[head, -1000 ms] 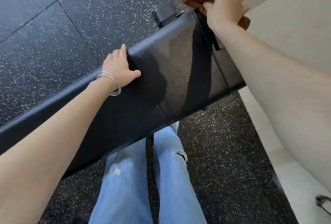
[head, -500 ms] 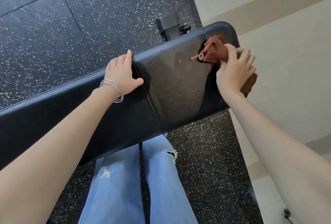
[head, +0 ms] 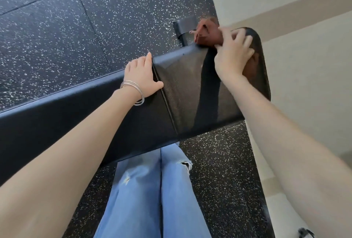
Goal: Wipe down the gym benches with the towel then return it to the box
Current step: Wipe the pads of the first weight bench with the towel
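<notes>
A black padded gym bench (head: 190, 93) crosses the view from lower left to upper right, its end pad shiny and streaked. A brown towel (head: 207, 34) is bunched at the far edge of that end pad. My right hand (head: 231, 54) presses on the towel and grips it there. At the seam between the two pads my left hand (head: 142, 77), with thin bangles on the wrist, lies flat with fingers over the far edge. No box is in view.
Black speckled rubber floor (head: 76, 28) lies beyond and under the bench. A cream wall (head: 304, 66) with a tan stripe stands close on the right. A black bench foot (head: 184, 26) shows behind the towel. My legs in blue jeans (head: 152, 190) stand under the bench.
My right hand has slid the towel from the middle of the end pad back up to its far edge. My left hand has stayed at the seam.
</notes>
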